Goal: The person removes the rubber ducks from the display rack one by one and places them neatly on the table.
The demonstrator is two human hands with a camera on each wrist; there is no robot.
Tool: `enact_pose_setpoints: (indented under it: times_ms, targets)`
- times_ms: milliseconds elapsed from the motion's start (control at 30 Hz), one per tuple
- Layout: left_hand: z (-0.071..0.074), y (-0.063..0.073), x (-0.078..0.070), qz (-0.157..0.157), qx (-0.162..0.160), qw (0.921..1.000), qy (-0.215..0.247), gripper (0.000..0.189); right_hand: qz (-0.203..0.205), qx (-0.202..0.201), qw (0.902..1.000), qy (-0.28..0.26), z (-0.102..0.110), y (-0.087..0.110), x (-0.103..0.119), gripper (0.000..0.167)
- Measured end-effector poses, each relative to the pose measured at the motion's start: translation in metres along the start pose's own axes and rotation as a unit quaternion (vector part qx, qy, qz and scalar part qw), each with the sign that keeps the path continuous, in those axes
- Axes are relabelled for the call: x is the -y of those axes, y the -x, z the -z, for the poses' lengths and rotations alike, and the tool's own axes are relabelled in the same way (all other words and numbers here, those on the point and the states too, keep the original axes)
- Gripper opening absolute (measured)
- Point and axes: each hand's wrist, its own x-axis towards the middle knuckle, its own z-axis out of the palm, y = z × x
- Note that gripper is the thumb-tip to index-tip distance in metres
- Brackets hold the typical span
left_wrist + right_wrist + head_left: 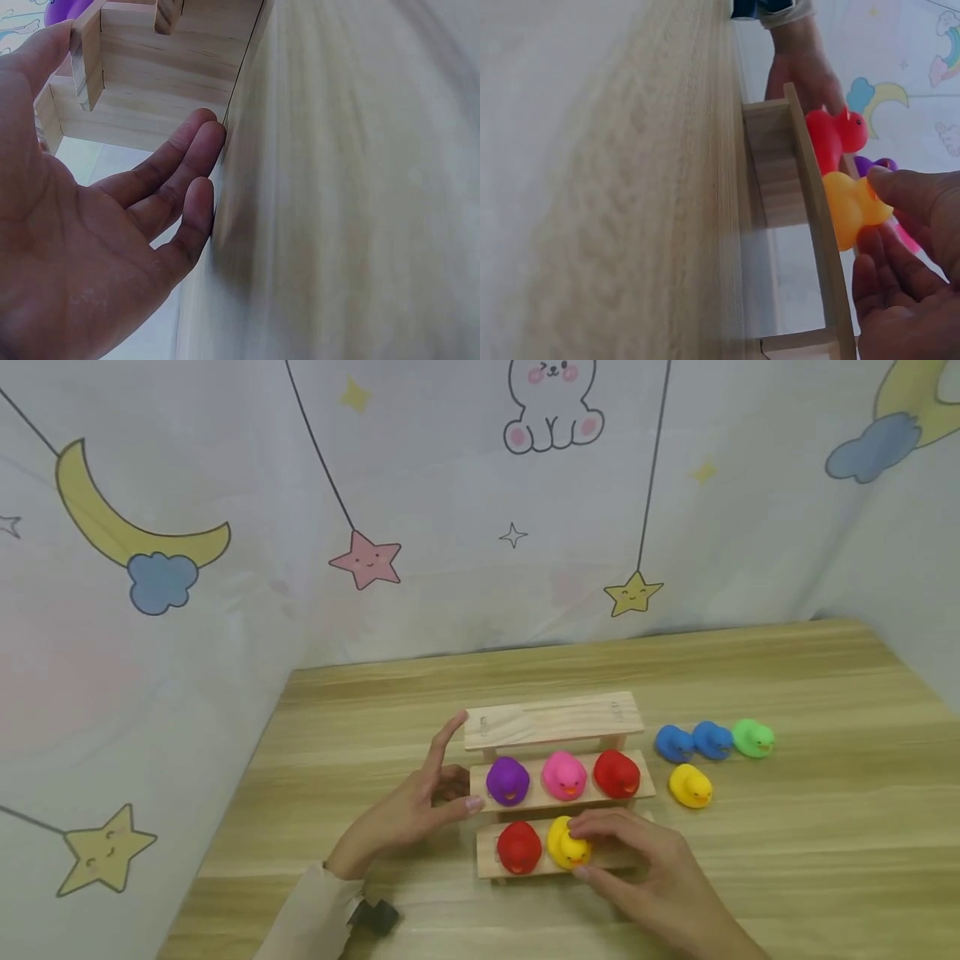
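A three-step wooden rack [553,720] stands on the table. On its lowest step, my right hand [648,860] pinches a yellow rubber duck [562,842] between thumb and fingers, beside a red duck [519,848]. In the right wrist view, the yellow duck [847,210] sits right at the step board. Purple [507,781], pink [564,776] and red [617,774] ducks line the middle step. My left hand [412,810] is at the rack's left end, fingers loosely extended, its thumb touching the middle step and its index finger at the top step's corner.
Right of the rack, two blue ducks [693,741] and a green duck [753,738] stand in a row, with another yellow duck [691,787] in front. A patterned cloth [465,510] hangs behind the wood-grain table [817,827]. The top step is bare.
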Motion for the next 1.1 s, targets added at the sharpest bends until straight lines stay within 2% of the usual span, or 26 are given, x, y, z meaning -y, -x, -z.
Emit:
enact_pose_setpoints:
  times_ms: [133,333,567,767,933,1100]
  targets:
    - [0.0,0.0,-0.001,0.001,0.003,1.0,-0.002,0.106,-0.037,0.005,0.9992,0.014,0.0,0.0,0.005,0.041]
    - [0.001,0.0,-0.001,0.003,0.004,1.0,-0.005,0.106,-0.062,0.003,0.9978,0.024,0.0,0.001,0.007,0.04]
    - [0.002,-0.002,0.001,-0.006,0.005,1.0,-0.005,0.106,-0.027,-0.024,0.9993,0.013,0.004,0.003,0.005,0.045]
    - [0.002,-0.001,0.001,-0.002,0.004,1.0,-0.004,0.107,-0.044,-0.014,0.9989,0.007,0.013,0.005,0.008,0.045]
    - [0.002,0.0,0.001,-0.002,0.002,1.0,-0.005,0.107,-0.008,-0.02,0.9988,-0.043,0.022,0.007,0.01,0.05]
    - [0.001,0.0,0.001,-0.003,0.004,1.0,0.0,0.107,0.037,-0.045,0.995,-0.082,0.035,0.008,0.01,0.056]
